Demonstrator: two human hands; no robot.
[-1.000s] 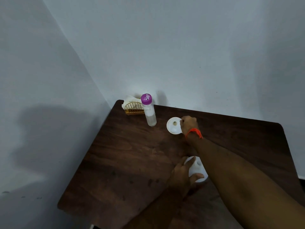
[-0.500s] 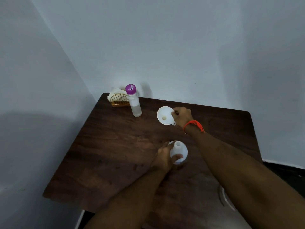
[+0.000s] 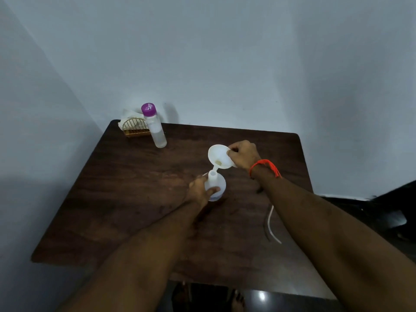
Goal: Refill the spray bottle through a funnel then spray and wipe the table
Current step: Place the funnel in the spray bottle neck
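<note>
Left hand (image 3: 199, 192) wraps around the white spray bottle (image 3: 216, 185), fingers curled on its body, thumb across the front, and the bottle stands on the table (image 3: 126, 190) near the middle, its open neck pointing up with no spray head on it. Right hand (image 3: 243, 154) pinches the rim of the white funnel (image 3: 218, 156), fingers curled tight on the edge, an orange thread (image 3: 266, 166) tied at that wrist. The funnel is tilted, wide mouth facing the camera, and its narrow spout points down and left, right at the bottle's neck; whether the tip is inside the opening or just touching the lip is too close to call from here. Both forearms reach in from the near edge, the right one crossing the right half of the table. Over at the far left corner stands a clear bottle with a purple cap (image 3: 154, 126), upright, with clear liquid inside. Just beside it, touching or nearly so, sits a small gold wire holder (image 3: 134, 129) with white napkins (image 3: 128, 115) in it, tight in that corner against the wall. Toward the right edge, partly under the right forearm, a thin white tube (image 3: 271, 224) lies curved on the dark wood. Below the near edge, the person's bare feet (image 3: 236, 300) show dimly on a dark, shiny floor.
</note>
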